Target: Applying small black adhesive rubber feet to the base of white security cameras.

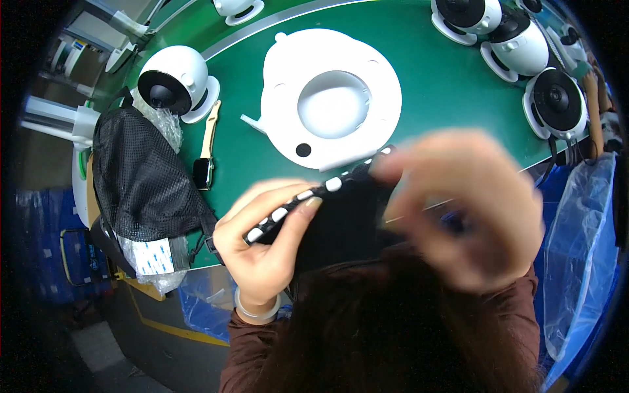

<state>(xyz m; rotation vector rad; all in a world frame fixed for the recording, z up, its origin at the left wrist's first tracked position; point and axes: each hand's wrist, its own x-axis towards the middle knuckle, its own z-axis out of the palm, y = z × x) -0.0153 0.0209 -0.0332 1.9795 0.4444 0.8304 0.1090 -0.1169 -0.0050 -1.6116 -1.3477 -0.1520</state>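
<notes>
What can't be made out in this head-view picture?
Head view, all:
Right hand: motion blur; can't tell whether it grips anything.
White-spotted black strip: partly covered by the left hand.
Black mesh item: hides whatever lies beneath.
White device, top: cut off by the upper edge.

No words or numbers can be read. The clearest print is on a white label (154,257) just below the mesh bag (141,173), by clear plastic wrap (171,280): rows of blue marks, too small and soft to make out as letters or figures. To the right of the bag, near its edge, the watch (203,173) has a dark face with a few pale specks, also too small to tell as digits or signs.
</notes>
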